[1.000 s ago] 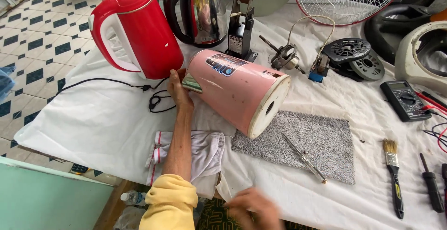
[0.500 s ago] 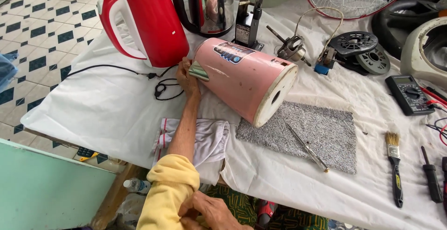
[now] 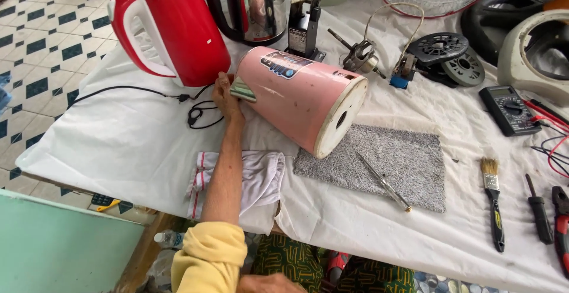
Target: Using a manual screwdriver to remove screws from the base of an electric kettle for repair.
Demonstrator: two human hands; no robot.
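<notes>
Work on the pink kettle (image 3: pixel 299 96) looks to us barely begun: we have it lying on its side on the white cloth (image 3: pixel 118 145), its flat base turned toward us and partly over the grey mat (image 3: pixel 391 162), its upper end pointing at the red kettle (image 3: pixel 172 26) and the steel kettle (image 3: pixel 249 5) behind. Our left hand (image 3: pixel 227 98) is stretched out and pressed against the pink body near its upper end, fingers wrapped over a small greenish part there, so it steadies the kettle rather than gripping a tool. Our right hand (image 3: pixel 269 283) sits low at the bottom edge of the view, near our lap, and we cannot tell whether it is closed or holds anything. The base shows no opening, as far as we can see; the thin screwdriver (image 3: pixel 384 181) lies untouched on the mat, and the brush (image 3: pixel 493 201), the black-handled drivers and the multimeter (image 3: pixel 508 108) rest apart to the right. In our judgement everything beyond laying the kettle down is yet to do
</notes>
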